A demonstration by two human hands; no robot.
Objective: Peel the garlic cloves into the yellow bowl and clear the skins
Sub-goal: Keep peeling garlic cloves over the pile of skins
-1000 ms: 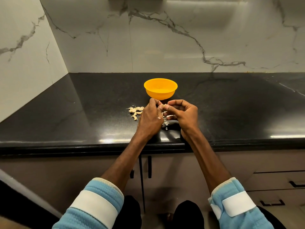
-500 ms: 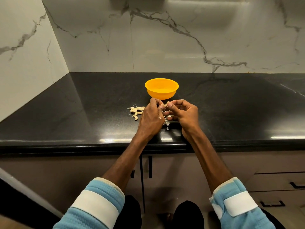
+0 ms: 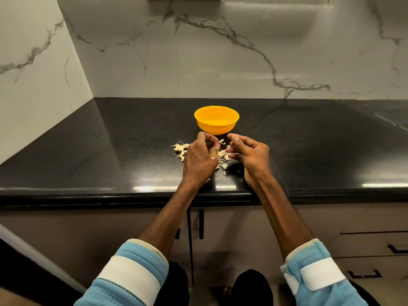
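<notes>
White marble-veined walls are seen behind a polished black bench, and grey cabinet doors with dark handles are seen below its front edge. A yellow bowl is set upright on the bench, well back from the edge; what lies inside it cannot be made out.

Just in front of the bowl, both hands are held above the bench, close together but apart. The left hand is turned with its back to the camera, and its fingers are curled in, with a small pale garlic piece pinched at their tips. The right hand is held with its fingers curled towards the left hand; whether anything is gripped in it cannot be told.

Pale garlic cloves are scattered on the bench just left of the left hand. Loose skins are strewn between and beneath the hands. Light blue sleeves with white bands are seen on both forearms.
</notes>
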